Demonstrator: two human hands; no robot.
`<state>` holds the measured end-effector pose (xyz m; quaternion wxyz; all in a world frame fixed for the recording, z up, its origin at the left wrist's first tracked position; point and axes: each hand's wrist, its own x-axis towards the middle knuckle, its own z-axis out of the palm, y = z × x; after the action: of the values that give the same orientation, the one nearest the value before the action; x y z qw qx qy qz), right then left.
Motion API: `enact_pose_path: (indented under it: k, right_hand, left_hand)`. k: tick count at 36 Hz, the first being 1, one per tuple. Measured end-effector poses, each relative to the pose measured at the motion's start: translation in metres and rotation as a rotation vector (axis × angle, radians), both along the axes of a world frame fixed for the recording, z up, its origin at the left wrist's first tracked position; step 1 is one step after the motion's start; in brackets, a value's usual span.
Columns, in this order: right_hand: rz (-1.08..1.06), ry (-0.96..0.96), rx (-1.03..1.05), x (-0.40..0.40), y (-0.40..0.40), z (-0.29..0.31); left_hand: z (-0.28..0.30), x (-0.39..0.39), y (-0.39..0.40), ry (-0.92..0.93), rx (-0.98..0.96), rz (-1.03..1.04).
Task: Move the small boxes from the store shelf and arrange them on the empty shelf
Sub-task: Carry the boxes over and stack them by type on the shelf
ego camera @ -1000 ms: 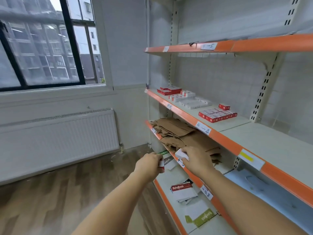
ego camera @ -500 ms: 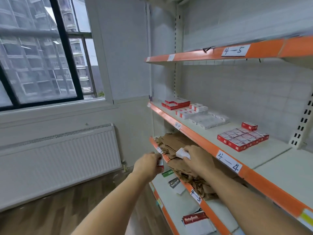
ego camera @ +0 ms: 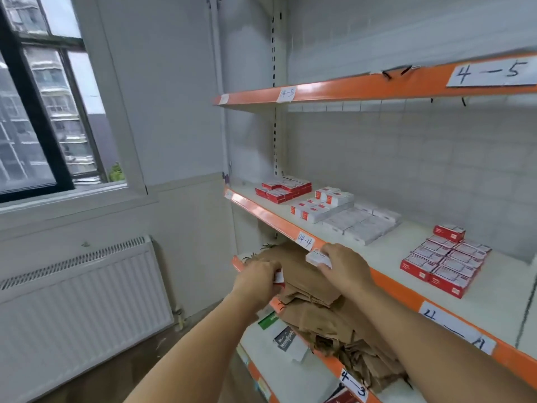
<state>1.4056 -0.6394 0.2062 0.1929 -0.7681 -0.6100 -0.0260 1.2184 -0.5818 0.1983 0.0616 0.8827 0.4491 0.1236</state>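
R hand [ego camera: 344, 267] fingers curled on a small white box [ego camera: 318, 258], held at front edge of the 4-4 shelf [ego camera: 386, 282]. L hand [ego camera: 257, 282] grips a red/white box [ego camera: 278, 276], lower, over brown paper bags [ego camera: 308, 282]. Vs 0.5 s ago: both hands raised, R box now at shelf lip.

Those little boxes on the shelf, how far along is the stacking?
Several groups of small boxes already sit in rows on the middle shelf. Each hand carries one more: the right hand a white box, the left hand another box. Both are not yet placed; bare shelf space remains.
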Motion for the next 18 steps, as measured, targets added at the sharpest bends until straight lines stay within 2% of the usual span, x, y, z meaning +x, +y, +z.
enact_pose_path:
  k: [7,18]
  right_hand:
    - [-0.173,0.004,-0.002,0.004,0.041,0.003]
    - [-0.393,0.010,0.007,0.044,0.079,0.004]
  left_hand:
    - [0.004,0.012,0.068,0.020,0.018,-0.120]
    - [0.009,0.059,0.139,-0.142,-0.124,-0.230]
